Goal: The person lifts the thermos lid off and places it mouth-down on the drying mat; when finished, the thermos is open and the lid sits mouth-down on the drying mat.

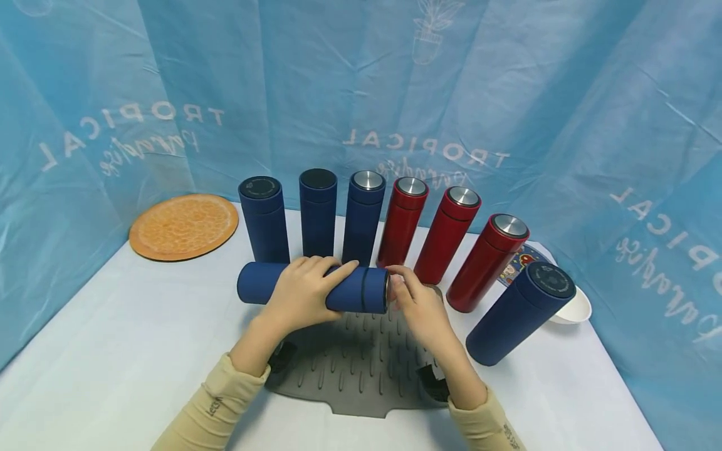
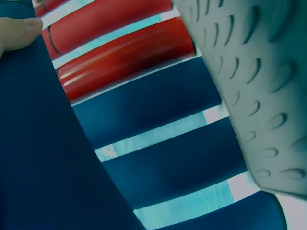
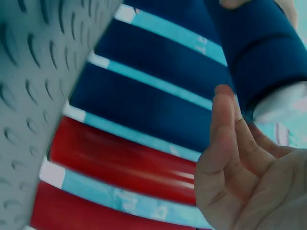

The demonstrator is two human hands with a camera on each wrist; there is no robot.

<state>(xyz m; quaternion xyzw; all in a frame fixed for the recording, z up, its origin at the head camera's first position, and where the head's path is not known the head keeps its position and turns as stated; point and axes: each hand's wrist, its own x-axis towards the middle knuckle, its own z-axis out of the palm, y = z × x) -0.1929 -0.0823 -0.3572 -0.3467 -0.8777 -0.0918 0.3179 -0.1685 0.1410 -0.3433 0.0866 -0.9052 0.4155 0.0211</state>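
Note:
My left hand [image 1: 305, 289] grips a blue thermos bottle [image 1: 361, 289], holding it on its side above a grey ridged mat [image 1: 361, 382]. The bottle's lid end points right; in the right wrist view its end face [image 3: 280, 103] looks pale and shiny. Beside that end is my right hand [image 1: 417, 307], its fingers [image 3: 223, 112] fairly straight and close to the lid; whether they touch it is hard to tell. In the left wrist view the blue bottle [image 2: 33, 134] fills the left side, with only the thumb [image 2: 19, 33] showing.
Behind the hands stand blue bottles [image 1: 318, 213] and red bottles [image 1: 402, 219] in a curved row. Another blue bottle [image 1: 519, 313] stands at the right, near a white bowl [image 1: 572, 308] and a patterned plate [image 1: 510, 269]. An orange round mat [image 1: 183, 227] lies back left.

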